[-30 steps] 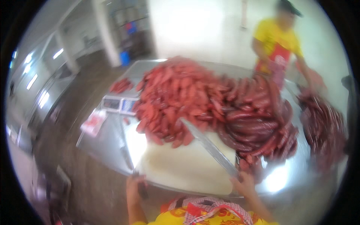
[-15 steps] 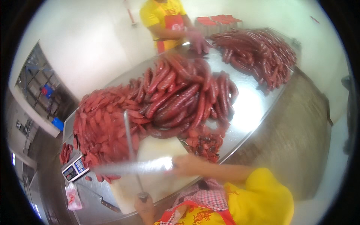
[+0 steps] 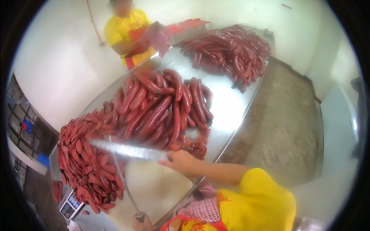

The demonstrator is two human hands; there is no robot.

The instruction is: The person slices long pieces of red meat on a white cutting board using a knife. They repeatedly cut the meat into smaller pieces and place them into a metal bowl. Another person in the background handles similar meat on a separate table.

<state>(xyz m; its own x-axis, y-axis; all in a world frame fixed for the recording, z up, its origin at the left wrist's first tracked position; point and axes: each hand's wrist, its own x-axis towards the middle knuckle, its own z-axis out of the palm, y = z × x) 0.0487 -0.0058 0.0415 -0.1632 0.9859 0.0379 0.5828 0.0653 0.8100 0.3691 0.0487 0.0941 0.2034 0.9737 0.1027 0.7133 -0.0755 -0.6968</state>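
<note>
Knife blurred, scale labels illegible

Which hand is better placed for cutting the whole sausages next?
Probably the right hand: it holds the knife, close to the sausages. The left hand holds only a thin rod.

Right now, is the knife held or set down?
Held: the right hand grips the knife, blade crossing the rod in the left hand.

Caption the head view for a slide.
Right hand holds knife across honing rod in left hand, near sausage slices and whole sausages.
</note>
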